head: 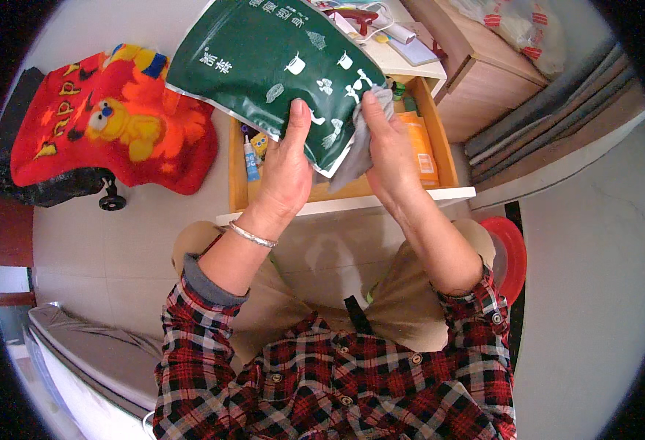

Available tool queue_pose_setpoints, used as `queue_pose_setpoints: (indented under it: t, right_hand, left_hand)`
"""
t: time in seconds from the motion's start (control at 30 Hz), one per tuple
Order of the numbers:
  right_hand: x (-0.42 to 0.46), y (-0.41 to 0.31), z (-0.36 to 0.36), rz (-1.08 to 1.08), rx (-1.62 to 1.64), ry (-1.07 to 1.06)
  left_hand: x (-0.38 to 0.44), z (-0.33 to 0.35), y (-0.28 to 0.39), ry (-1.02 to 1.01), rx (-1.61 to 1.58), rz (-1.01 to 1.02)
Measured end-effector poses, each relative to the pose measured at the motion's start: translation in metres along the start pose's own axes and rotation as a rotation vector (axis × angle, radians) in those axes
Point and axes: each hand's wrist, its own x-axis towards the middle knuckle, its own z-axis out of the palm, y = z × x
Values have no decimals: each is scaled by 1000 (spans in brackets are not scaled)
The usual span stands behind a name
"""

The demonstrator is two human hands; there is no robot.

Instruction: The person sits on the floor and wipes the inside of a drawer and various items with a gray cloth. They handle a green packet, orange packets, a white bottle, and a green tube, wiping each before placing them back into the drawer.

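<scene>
A large dark green plastic pouch (245, 60) with white print is held up in front of me, tilted. My left hand (292, 165) grips its lower edge, thumb on the printed face. At the right-hand corner, my right hand (391, 148) pinches a grey cloth (358, 146) against the pouch. Below both hands, a wooden drawer (449, 148) is pulled out. In it lie a blue and white tube (251, 159), a small yellow cartoon-printed item (259, 143) and an orange packet (422, 148). The pouch and my hands hide much of the drawer.
Papers and a white cable (386, 25) lie on the cabinet top behind. A red cartoon blanket (179, 148) covers a wheeled chair (112, 199) at left. A red basin (515, 258) stands by my right knee, near a grey curtain (548, 110).
</scene>
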Motion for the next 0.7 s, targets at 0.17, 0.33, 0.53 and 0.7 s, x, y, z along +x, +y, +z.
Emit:
queue_pose_setpoints:
  t: [0.17, 0.33, 0.53, 0.7]
  right_hand:
    - [-17, 34, 1, -80, -199, -188]
    - [-23, 28, 1, -44, -447, -253]
    - [-26, 30, -3, 6, -665, -393]
    - [-20, 18, -11, 75, -997, -670]
  left_hand:
    - [2, 4, 4, 26, 33, 51]
    - [1, 1, 6, 81, 24, 41]
    - [1, 4, 12, 179, 126, -9]
    - [10, -8, 16, 94, 57, 25]
